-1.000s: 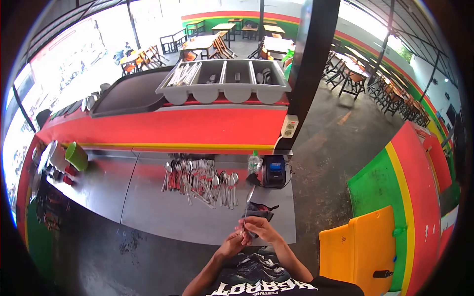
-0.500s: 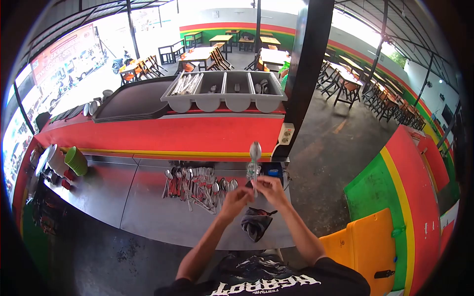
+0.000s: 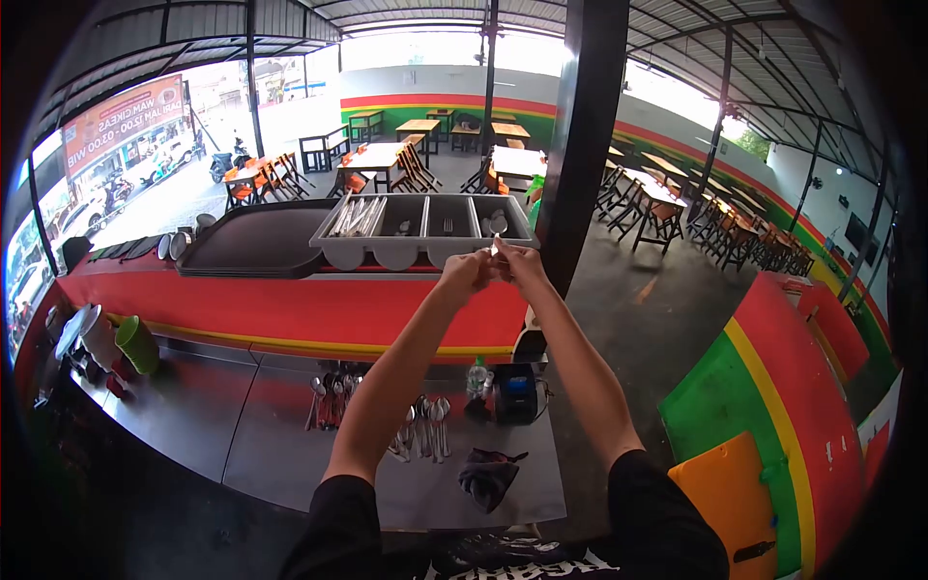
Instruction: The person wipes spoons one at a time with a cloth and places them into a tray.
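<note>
My right hand [image 3: 520, 265] pinches a metal spoon [image 3: 498, 226], its bowl pointing up in front of the rightmost compartment of the grey cutlery tray [image 3: 360, 253]. Close against it, my left hand [image 3: 468, 272] has its fingers curled at the spoon's handle; what they grip is hidden. Both arms reach forward to the tray's front edge. Inside the tray lie thin white-wrapped items [image 3: 360, 215] at the left, a fork [image 3: 448, 225] and some spoons at the right. On the steel counter below, more spoons [image 3: 428, 422] lie in a pile, partly behind my left forearm.
A dark, bunched cloth [image 3: 487, 478] lies on the steel counter [image 3: 290, 425]. Beyond it stand a plastic bottle [image 3: 477, 377] and a black device [image 3: 520, 393]. Dark serving trays [image 3: 253, 240] rest on the red ledge, left of a black post [image 3: 578, 145]. A green container [image 3: 137, 345] stands far left.
Both hands have moved forward and up from over the counter to the cutlery tray, carrying the spoon. My view has tilted up slightly.
</note>
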A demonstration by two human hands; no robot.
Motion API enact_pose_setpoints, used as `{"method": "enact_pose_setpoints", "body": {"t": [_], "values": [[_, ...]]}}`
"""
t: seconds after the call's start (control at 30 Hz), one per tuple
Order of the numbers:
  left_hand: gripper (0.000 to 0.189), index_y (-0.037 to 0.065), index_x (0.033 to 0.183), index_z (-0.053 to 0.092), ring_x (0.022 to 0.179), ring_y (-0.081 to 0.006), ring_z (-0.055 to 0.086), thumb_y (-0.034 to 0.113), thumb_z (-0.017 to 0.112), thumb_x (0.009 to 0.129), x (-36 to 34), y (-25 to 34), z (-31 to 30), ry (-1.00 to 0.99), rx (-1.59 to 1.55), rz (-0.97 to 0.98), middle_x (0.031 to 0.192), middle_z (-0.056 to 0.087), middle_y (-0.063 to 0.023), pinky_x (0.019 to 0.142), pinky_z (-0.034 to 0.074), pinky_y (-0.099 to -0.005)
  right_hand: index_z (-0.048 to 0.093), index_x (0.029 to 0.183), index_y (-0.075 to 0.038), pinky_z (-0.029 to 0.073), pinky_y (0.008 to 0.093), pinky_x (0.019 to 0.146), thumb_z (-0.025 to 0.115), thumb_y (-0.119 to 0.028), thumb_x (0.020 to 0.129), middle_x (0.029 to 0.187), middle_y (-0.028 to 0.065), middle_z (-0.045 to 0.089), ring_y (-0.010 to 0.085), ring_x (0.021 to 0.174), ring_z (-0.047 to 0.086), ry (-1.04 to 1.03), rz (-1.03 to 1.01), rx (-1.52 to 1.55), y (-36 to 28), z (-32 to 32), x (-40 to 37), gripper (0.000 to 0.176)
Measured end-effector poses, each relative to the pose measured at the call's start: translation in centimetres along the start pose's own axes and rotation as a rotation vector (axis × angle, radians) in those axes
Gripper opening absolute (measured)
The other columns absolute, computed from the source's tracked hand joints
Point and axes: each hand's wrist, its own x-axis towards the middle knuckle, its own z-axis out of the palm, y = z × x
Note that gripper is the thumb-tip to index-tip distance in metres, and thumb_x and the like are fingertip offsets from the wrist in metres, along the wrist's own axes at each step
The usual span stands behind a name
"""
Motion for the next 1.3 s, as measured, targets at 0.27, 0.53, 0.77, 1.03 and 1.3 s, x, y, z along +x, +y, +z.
{"method": "enact_pose_setpoints", "body": {"t": [0.27, 0.53, 0.77, 1.03, 1.3], "values": [[0.029, 0.011, 0.114, 0.064, 0.079, -0.0122, 0.067, 0.032, 0.053, 0.099, 3.4, -4.7, -1.3, 0.138, -0.053, -0.075, 0.091, 0.072, -0.0017, 0.059, 0.049, -0.0244, 0.068, 0.102, -0.01, 0.05, 0.0283, 0.07, 0.065, -0.049, 0.091, 0.094, 0.0008, 0.069, 0.0127, 0.082, 0.065, 0.083, 0.024, 0.039, 5.7, -0.2, 1.5, 0.041], [0.033, 0.003, 0.097, 0.066, 0.078, -0.0165, 0.063, 0.032, 0.051, 0.099, -6.6, -35.3, -7.5, 0.254, 0.557, 0.094, 0.084, 0.068, -0.0095, 0.067, 0.051, -0.0375, 0.065, 0.104, -0.004, 0.051, 0.035, 0.08, 0.058, -0.034, 0.096, 0.098, 0.0117, 0.068, 0.0246, 0.094, 0.066, -0.052, -0.06, -0.512, 27.3, -1.7, -14.5, 0.032], [0.026, 0.009, 0.107, 0.064, 0.1, -0.0362, 0.066, 0.026, 0.061, 0.088, -26.1, -47.3, -2.8, 0.467, 0.601, -0.187, 0.1, 0.07, -0.0175, 0.086, 0.052, -0.0459, 0.05, 0.136, -0.01, 0.025, 0.0494, 0.114, 0.075, -0.034, 0.073, 0.148, 0.0129, 0.043, 0.035, 0.141, 0.034, -0.32, -0.325, -1.13, 39.7, -4.7, -33.0, 0.072], [0.041, 0.01, 0.119, 0.055, 0.109, -0.0361, 0.058, 0.02, 0.068, 0.082, -21.0, -42.8, -5.7, 0.601, 0.744, -0.03, 0.114, 0.059, -0.0175, 0.091, 0.048, -0.0466, 0.047, 0.139, -0.005, 0.029, 0.0491, 0.112, 0.073, -0.033, 0.074, 0.144, 0.0147, 0.048, 0.0346, 0.139, 0.038, -0.185, -0.35, -1.132, 39.2, -2.4, -29.5, 0.075], [0.047, 0.013, 0.121, 0.053, 0.114, -0.0327, 0.051, 0.026, 0.071, 0.08, -16.2, -40.0, -11.2, 0.732, 1.191, -0.103, 0.117, 0.052, -0.0112, 0.089, 0.042, -0.0493, 0.05, 0.132, -0.002, 0.027, 0.0531, 0.113, 0.068, -0.033, 0.078, 0.14, 0.0156, 0.05, 0.0356, 0.136, 0.04, -0.02, -0.328, -1.161, 41.0, -0.2, -27.3, 0.064]]}}
